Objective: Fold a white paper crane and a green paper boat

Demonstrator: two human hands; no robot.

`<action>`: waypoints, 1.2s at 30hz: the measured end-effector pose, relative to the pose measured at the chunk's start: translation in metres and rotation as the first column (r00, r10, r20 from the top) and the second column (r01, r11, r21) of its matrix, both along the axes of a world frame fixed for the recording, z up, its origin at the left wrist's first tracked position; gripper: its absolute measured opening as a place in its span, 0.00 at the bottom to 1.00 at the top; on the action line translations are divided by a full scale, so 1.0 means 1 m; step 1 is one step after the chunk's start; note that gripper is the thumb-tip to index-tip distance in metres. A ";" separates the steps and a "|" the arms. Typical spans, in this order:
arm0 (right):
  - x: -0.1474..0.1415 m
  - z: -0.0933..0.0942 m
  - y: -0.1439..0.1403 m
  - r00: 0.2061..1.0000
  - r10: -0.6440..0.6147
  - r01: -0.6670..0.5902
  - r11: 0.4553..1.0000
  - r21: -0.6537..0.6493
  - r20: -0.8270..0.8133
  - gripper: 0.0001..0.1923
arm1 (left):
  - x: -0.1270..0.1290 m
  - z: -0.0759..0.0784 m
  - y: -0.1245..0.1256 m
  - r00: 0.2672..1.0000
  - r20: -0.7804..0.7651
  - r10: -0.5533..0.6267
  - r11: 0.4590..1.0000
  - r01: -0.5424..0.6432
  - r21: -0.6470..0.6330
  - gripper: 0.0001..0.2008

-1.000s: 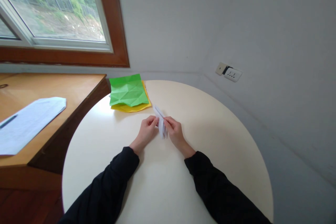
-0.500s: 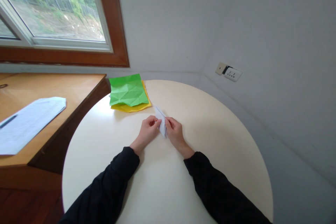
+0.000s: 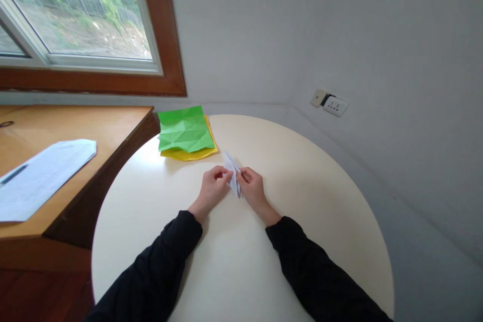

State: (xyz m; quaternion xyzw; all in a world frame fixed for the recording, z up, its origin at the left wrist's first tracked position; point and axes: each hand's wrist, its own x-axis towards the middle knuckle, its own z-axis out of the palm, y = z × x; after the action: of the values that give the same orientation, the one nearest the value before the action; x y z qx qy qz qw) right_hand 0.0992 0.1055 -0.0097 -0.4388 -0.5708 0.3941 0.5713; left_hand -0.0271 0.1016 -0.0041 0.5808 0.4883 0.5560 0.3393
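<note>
Between my hands, over the middle of the round white table [image 3: 234, 271], is a small piece of folded white paper [image 3: 231, 163] with a long, pointed shape. My left hand [image 3: 212, 185] pinches its left side between thumb and fingers. On the opposite side, my right hand [image 3: 254, 188] grips the layered edge with its fingertips. The layers stand slightly apart along the right. Fingertips cover the paper's middle, so its inner folds are hidden.
Creased green paper [image 3: 184, 128] lies on yellow paper [image 3: 188, 155] at the table's back left. A wooden desk [image 3: 124, 128] adjoins on the left, bearing white sheets [image 3: 56, 176] and a pen [image 3: 14, 174]. Walls and a socket [image 3: 335, 106] stand behind.
The folded paper's layers have spread a little farther apart at the right edge. Both hands keep their hold in nearly the same place.
</note>
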 end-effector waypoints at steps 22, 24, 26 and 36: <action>-0.001 0.004 -0.005 0.974 -0.089 0.054 0.984 0.169 0.208 0.07 | 0.004 0.009 -0.006 1.000 -0.025 -0.007 1.000 0.007 0.017 0.15; -0.002 0.005 -0.005 0.984 -0.055 0.028 0.987 0.157 0.167 0.07 | 0.003 0.008 -0.005 1.000 -0.025 -0.004 1.000 0.004 0.012 0.15; -0.002 0.005 -0.004 0.996 -0.010 0.002 0.996 0.094 0.086 0.08 | 0.002 0.006 -0.004 1.000 -0.020 -0.006 1.000 0.006 0.006 0.15; 0.004 -0.001 0.006 0.994 0.027 -0.038 0.995 -0.096 -0.108 0.16 | 0.001 0.005 -0.002 1.000 0.017 -0.023 0.999 0.024 -0.040 0.12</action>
State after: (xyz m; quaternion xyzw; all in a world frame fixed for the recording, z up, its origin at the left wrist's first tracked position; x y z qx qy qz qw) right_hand 0.1032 0.1117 -0.0105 -0.4353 -0.5266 0.4537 0.5721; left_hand -0.0265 0.0997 0.0009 0.5750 0.4896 0.5468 0.3615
